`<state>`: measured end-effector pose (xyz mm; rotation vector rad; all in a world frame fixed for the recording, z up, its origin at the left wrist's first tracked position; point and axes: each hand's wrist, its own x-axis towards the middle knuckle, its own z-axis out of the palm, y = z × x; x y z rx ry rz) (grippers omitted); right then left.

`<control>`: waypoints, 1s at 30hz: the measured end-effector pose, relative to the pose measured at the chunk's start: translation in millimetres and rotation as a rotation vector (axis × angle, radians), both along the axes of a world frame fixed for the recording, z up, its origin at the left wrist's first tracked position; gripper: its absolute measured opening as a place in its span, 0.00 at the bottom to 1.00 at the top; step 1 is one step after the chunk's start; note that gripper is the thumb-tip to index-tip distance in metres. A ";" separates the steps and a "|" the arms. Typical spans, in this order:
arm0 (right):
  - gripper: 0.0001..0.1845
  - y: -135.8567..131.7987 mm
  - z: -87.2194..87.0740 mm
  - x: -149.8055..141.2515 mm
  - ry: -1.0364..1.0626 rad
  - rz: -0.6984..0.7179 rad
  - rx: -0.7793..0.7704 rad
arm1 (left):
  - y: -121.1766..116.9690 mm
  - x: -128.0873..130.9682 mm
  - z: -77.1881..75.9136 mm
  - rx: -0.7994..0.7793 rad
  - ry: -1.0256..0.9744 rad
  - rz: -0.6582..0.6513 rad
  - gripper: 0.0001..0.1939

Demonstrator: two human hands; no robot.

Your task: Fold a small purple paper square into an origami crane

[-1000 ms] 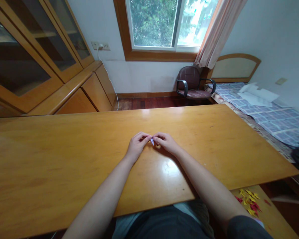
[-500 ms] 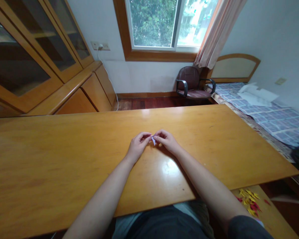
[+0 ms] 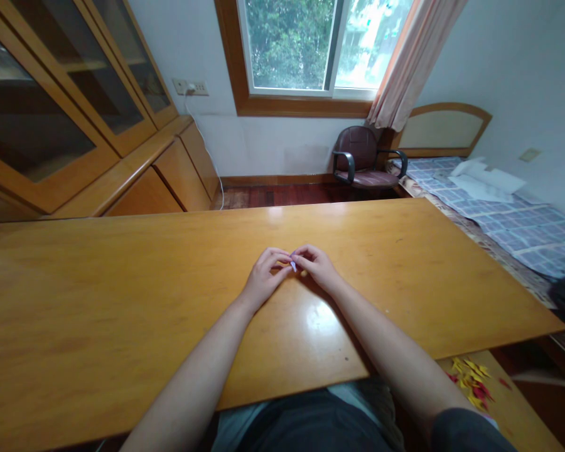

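Between my fingertips, just above the wooden table (image 3: 136, 301), is a small folded piece of purple paper (image 3: 293, 266). My left hand (image 3: 265, 274) pinches it from the left, thumb below and fingers above. From the right, my right hand (image 3: 316, 263) grips it between thumb and forefinger. One narrow pale point of the paper sticks out downward between the two hands. The rest of it is covered by my fingers, so its full shape cannot be made out.
Several yellow and red folded paper pieces (image 3: 471, 380) lie on a lower wooden surface (image 3: 530, 411) at my right. Beyond the table stand a brown armchair (image 3: 365, 157), a bed with a checked cover (image 3: 513, 216) and, at left, a glass-door cabinet (image 3: 82, 157).
My left hand has shifted slightly right, its fingers now reaching over the paper and its thumb lower. The paper's visible tip is smaller and slightly further right. My right hand has barely moved.
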<state>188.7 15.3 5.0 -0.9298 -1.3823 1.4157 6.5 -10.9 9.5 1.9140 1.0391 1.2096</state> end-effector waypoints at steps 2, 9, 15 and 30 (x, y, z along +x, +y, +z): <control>0.18 0.2 -1.6 0.2 0.004 0.003 0.005 | 0.7 -0.5 -1.3 0.006 -0.002 0.002 0.05; 0.18 1.5 -7.5 0.8 -0.009 0.023 0.000 | 3.3 -3.0 -3.3 0.071 0.097 0.073 0.05; 0.19 1.1 -6.5 0.7 -0.004 0.039 -0.002 | 2.3 -3.8 -3.1 0.210 0.243 0.108 0.05; 0.17 -3.0 -8.6 -3.5 -0.041 -0.027 0.104 | -4.8 3.1 -0.6 0.276 0.398 0.166 0.07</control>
